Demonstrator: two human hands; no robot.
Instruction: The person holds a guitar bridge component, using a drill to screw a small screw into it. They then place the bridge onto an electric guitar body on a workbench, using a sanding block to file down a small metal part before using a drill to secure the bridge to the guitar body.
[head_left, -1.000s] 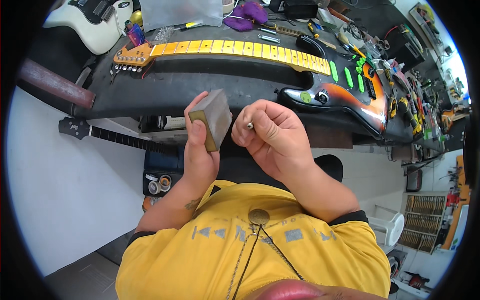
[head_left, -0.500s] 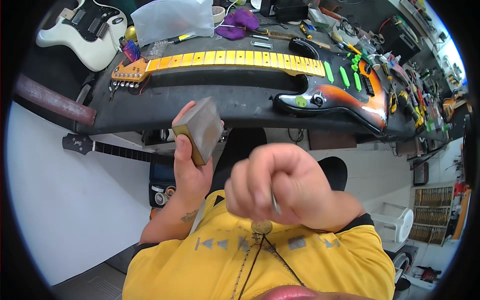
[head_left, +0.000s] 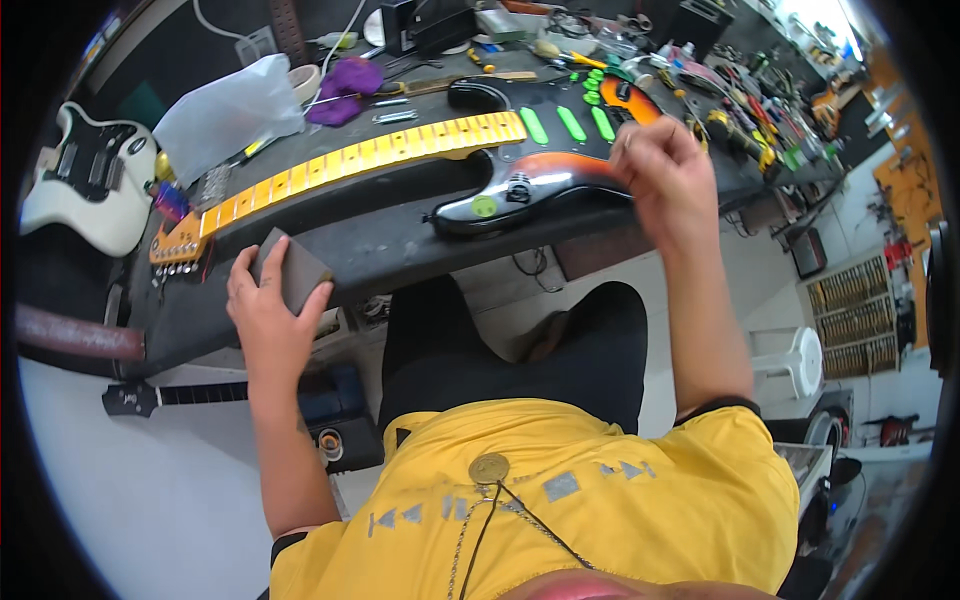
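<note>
My left hand [head_left: 272, 325] is wrapped round a grey rectangular block [head_left: 302, 272] with a brownish side, at the bench's front edge near the guitar's headstock [head_left: 180, 243]. Raised over the right part of a sunburst electric guitar body [head_left: 560, 172] is my right hand [head_left: 672, 178]. Its fingers are curled in a pinch and slightly blurred; what they hold is too small to make out. The guitar lies across the bench, its yellow maple neck [head_left: 355, 155] stretching left. Green pieces [head_left: 571, 123] are set on its dark pickguard.
A white guitar [head_left: 95, 185] stands at the left beside a whitish plastic bag [head_left: 225, 115]. Behind the neck lies a purple cloth [head_left: 345, 90]. Pliers, screwdrivers and other tools [head_left: 745, 140] crowd the bench's right. Below the bench's left edge is a dark guitar neck [head_left: 200, 393].
My left hand has moved left and forward to the bench edge with the block. My right hand has gone from before my chest up and right, over the guitar body. The view has shifted.
</note>
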